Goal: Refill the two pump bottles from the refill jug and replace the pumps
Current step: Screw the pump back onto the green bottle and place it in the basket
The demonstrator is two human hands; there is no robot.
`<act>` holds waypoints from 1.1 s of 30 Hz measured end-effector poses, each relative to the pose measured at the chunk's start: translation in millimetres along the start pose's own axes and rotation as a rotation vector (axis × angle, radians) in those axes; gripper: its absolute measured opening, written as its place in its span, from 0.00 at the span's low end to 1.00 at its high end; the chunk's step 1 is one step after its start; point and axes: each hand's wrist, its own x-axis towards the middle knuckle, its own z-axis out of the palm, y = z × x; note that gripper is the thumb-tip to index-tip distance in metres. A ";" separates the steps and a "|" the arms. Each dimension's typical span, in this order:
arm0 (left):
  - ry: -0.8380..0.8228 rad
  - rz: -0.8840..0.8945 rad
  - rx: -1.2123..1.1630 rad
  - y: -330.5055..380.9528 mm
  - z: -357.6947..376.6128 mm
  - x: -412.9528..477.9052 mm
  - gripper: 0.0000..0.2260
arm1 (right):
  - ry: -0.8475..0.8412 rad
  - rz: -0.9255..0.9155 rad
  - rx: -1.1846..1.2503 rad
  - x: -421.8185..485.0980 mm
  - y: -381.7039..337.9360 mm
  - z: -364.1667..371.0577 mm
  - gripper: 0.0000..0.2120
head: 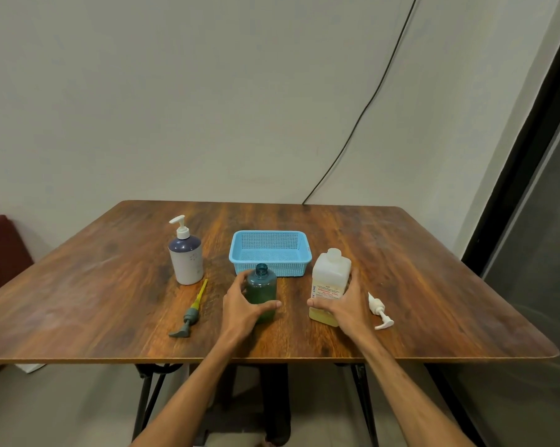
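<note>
A small green bottle (263, 290) stands upright with its neck uncapped, and my left hand (241, 309) wraps around its lower body. My right hand (346, 306) grips the translucent refill jug (330, 279), which is uncapped and holds yellowish liquid at the bottom. A grey-green pump with a yellow tube (190, 312) lies on the table left of the green bottle. A white pump (380, 312) lies to the right of the jug. A white-and-purple pump bottle (186, 258) stands at the left with its white pump fitted.
A light blue plastic basket (270, 253) sits just behind the green bottle and jug on the wooden table (111, 285). A black cable (368, 101) runs down the wall to the table's far edge. A dark red seat (1, 250) is at the left.
</note>
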 end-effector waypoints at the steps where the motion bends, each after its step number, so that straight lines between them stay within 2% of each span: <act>1: 0.000 0.005 0.002 0.0 0.3 -1.3 0.41 | 0.001 0.005 0.009 -1.3 1.1 -0.4 0.49; 7: -0.038 0.000 0.011 -1.5 -1.0 -3.4 0.39 | -0.049 0.044 0.024 -7.9 5.2 -3.1 0.49; 13: -0.051 -0.014 0.017 -2.1 -6.5 -7.9 0.46 | 0.012 0.067 0.063 -17.0 -1.5 -3.8 0.48; 16: -0.007 -0.006 0.003 -2.4 -13.0 -14.0 0.48 | 0.118 0.050 0.066 -29.0 -12.4 -3.1 0.46; 18: 0.035 0.020 0.010 -3.0 -19.0 -18.9 0.46 | 0.245 -0.012 0.001 -39.8 -21.6 -2.4 0.41; 21: 0.121 0.086 0.058 -6.6 -31.0 -27.4 0.39 | 0.434 -0.127 -0.060 -56.6 -38.4 2.9 0.32; 23: 0.177 0.146 0.087 -7.4 -39.7 -33.7 0.33 | 0.487 -0.204 -0.039 -67.2 -50.8 9.4 0.27; 26: 0.229 0.236 0.078 -6.4 -53.6 -43.9 0.25 | 0.457 -0.322 0.001 -81.7 -68.3 23.7 0.20; 29: 0.262 0.268 0.073 -9.0 -65.5 -51.6 0.21 | 0.346 -0.380 0.033 -91.2 -79.8 40.2 0.16; 33: 0.288 0.258 0.158 -23.4 -75.5 -54.7 0.19 | 0.185 -0.359 0.039 -91.7 -76.0 67.2 0.19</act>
